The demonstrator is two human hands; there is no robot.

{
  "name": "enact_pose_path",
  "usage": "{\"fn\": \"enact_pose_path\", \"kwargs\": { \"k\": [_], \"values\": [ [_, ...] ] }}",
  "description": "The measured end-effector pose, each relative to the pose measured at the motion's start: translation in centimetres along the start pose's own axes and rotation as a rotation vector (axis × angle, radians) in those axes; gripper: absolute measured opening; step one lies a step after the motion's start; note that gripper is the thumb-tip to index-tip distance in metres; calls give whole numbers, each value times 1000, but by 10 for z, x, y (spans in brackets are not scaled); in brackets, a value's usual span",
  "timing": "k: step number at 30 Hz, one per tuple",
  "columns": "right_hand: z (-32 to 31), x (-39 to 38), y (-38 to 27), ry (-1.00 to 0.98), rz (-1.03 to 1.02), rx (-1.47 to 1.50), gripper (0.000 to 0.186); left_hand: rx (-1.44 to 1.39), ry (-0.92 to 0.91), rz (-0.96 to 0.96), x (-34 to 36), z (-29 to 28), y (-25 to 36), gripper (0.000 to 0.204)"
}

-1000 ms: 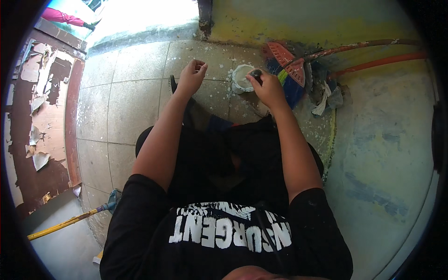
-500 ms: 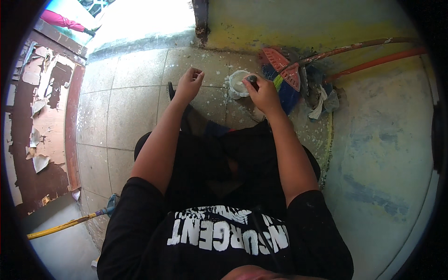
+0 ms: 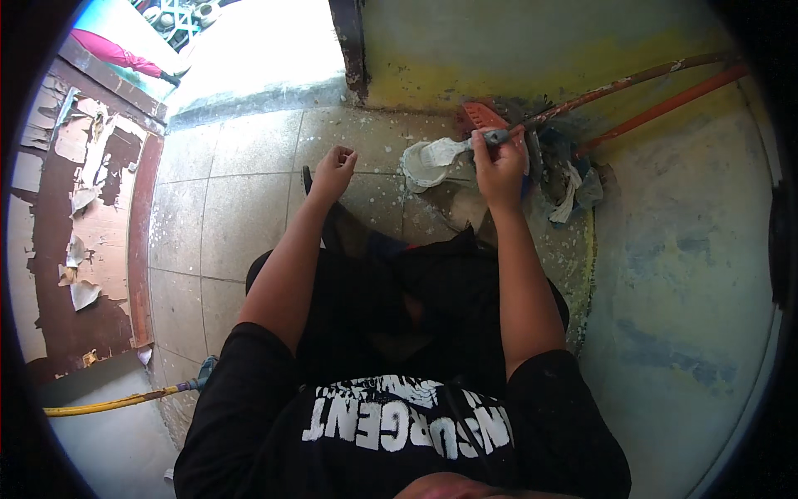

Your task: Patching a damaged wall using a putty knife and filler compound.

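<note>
My right hand [image 3: 500, 170] grips the grey handle of a paintbrush [image 3: 442, 152], its wide bristle end coated in white. The brush lies sideways over a small round tub [image 3: 426, 180] of white paint on the floor, covering part of its mouth. Whether the bristles touch the tub's rim is hard to tell. To the left of the tub, my left hand [image 3: 334, 173] hovers with loosely bent fingers and nothing visible in it.
Behind my right hand, a red dustpan or rake head [image 3: 486, 119] and long poles [image 3: 665, 104] lean against the wall. Crumpled plastic [image 3: 586, 187] lies beside them. A peeling door [image 3: 91, 224] stands left, near a yellow pole [image 3: 116, 405]. Another person's pink-clad leg [image 3: 116, 51] shows beyond the doorway.
My right hand has moved right and turned, lifting the brush from the tub so that its white bristles now show. My left hand sits slightly lower in the picture.
</note>
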State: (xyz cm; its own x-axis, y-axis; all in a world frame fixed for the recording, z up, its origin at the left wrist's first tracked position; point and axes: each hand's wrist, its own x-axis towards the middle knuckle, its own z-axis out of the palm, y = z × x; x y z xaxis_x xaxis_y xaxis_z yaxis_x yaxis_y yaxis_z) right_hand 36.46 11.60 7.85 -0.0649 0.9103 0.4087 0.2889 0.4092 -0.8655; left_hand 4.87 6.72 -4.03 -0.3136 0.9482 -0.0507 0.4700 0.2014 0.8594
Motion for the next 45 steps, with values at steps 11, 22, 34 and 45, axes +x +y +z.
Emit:
{"fn": "enact_pose_path", "kwargs": {
  "k": [11, 22, 34, 45],
  "values": [
    [-21, 9, 12, 123, 290, 252, 28, -19, 3, 22, 1, 4, -4, 32],
    [-26, 9, 15, 119, 283, 181, 34, -22, -1, 15, 3, 3, -6, 30],
    [-29, 8, 16, 148, 307, 192, 32, -21, 12, 23, 2, 3, -3, 29],
    [-41, 10, 29, 223, 584, 516, 24, -15, 6, 12, 3, 5, 0, 29]
  ]
}}
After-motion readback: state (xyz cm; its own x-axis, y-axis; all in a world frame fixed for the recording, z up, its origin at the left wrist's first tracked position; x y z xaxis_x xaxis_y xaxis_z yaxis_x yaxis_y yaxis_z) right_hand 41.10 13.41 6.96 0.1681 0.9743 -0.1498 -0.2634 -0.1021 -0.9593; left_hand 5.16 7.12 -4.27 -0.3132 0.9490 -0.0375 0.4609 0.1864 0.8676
